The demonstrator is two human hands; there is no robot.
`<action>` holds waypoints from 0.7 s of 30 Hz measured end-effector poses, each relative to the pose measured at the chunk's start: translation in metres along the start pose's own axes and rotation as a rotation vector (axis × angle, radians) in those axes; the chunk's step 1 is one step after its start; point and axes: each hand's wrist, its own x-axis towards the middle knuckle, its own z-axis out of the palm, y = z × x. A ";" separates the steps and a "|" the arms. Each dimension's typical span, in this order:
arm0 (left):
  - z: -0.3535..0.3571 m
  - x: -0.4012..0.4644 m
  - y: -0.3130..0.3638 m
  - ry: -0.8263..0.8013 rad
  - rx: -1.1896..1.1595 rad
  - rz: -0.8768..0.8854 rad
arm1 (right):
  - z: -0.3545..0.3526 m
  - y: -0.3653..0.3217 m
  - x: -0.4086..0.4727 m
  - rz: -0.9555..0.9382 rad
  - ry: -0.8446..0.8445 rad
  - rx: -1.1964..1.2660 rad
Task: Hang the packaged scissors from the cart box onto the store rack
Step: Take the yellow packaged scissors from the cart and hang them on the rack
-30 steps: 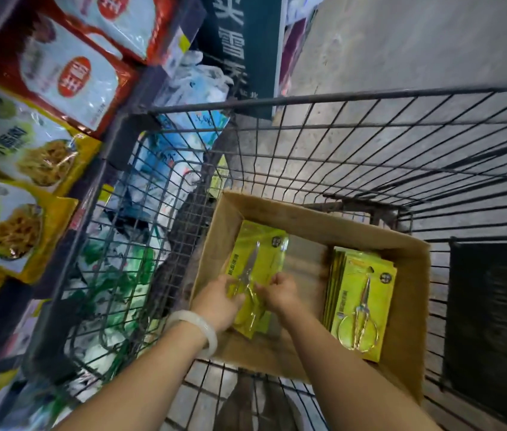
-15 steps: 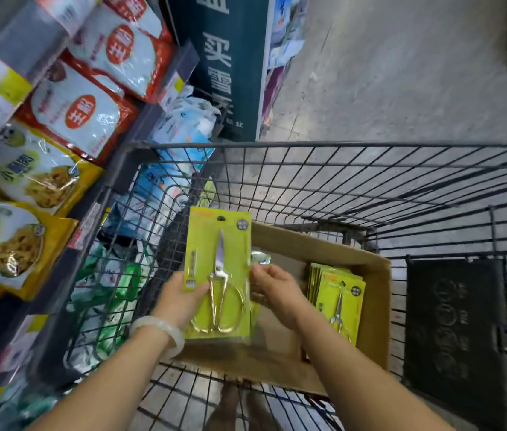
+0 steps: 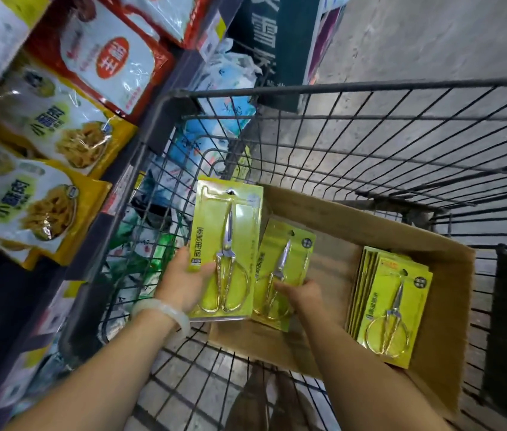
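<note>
- Scissors pack (image 3: 225, 253) is sitting upright in our left hand (image 3: 183, 281), thumb pinching its lower face, lifted just above the cart box (image 3: 370, 231).
- We are closing our right hand (image 3: 303, 295) on a second pack (image 3: 280, 269), tilted inside the box; thumb is on its face, fingers are curling behind.
- Risk: slick blister fronts are likely sliding under one-handed pinches, dropping a pack through the cart wires (image 3: 370, 144).
- Stack (image 3: 392, 309) is lying at the box's right side, untouched.
- Hang hole (image 3: 230, 191) is sitting at the card's top; the rack hook is out of view, so we are judging misalignment or a torn hole as the farther hazard.
</note>
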 end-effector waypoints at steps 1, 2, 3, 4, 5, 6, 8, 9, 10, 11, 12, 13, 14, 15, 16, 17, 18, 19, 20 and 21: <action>0.001 0.001 -0.001 0.002 0.025 0.002 | 0.001 -0.002 -0.001 -0.006 -0.010 0.015; 0.001 0.001 -0.002 0.009 0.041 0.002 | 0.002 -0.003 -0.005 -0.015 -0.030 0.038; 0.001 -0.002 0.000 0.014 0.060 0.006 | 0.001 -0.004 -0.010 -0.022 -0.044 0.063; 0.001 -0.004 0.001 0.017 0.062 0.001 | 0.000 -0.005 -0.016 -0.037 -0.047 0.087; 0.000 -0.007 0.003 0.022 0.061 0.004 | -0.004 -0.007 -0.023 -0.052 -0.049 0.100; -0.002 -0.011 0.006 0.027 0.052 0.000 | -0.009 -0.009 -0.031 -0.078 -0.055 0.113; -0.008 -0.019 0.008 0.037 0.038 0.001 | -0.024 -0.012 -0.050 -0.142 -0.089 0.139; -0.010 -0.024 0.010 0.034 0.028 0.005 | -0.033 -0.013 -0.062 -0.180 -0.112 0.146; -0.013 -0.030 0.011 0.031 0.006 0.011 | -0.041 -0.014 -0.072 -0.225 -0.130 0.155; -0.015 -0.036 0.014 0.029 -0.020 0.027 | -0.051 -0.015 -0.084 -0.271 -0.144 0.155; -0.016 -0.043 0.017 0.031 -0.042 0.030 | -0.060 -0.017 -0.095 -0.315 -0.158 0.155; -0.018 -0.053 0.021 0.038 -0.053 0.038 | -0.068 -0.020 -0.107 -0.352 -0.172 0.150; -0.019 -0.063 0.024 0.044 -0.064 0.051 | -0.076 -0.023 -0.120 -0.390 -0.187 0.150; -0.020 -0.071 0.024 0.049 -0.072 0.077 | -0.084 -0.026 -0.131 -0.432 -0.197 0.146; -0.023 -0.080 0.027 0.052 -0.086 0.096 | -0.090 -0.030 -0.142 -0.477 -0.203 0.141; -0.025 -0.090 0.029 0.065 -0.086 0.121 | -0.096 -0.034 -0.154 -0.519 -0.213 0.134; -0.029 -0.099 0.029 0.081 -0.105 0.146 | -0.101 -0.038 -0.164 -0.561 -0.221 0.130; -0.032 -0.110 0.029 0.100 -0.112 0.176 | -0.105 -0.042 -0.175 -0.607 -0.224 0.117; -0.036 -0.121 0.028 0.128 -0.134 0.186 | -0.108 -0.046 -0.186 -0.661 -0.226 0.102; -0.039 -0.133 0.026 0.147 -0.156 0.194 | -0.112 -0.049 -0.197 -0.709 -0.232 0.086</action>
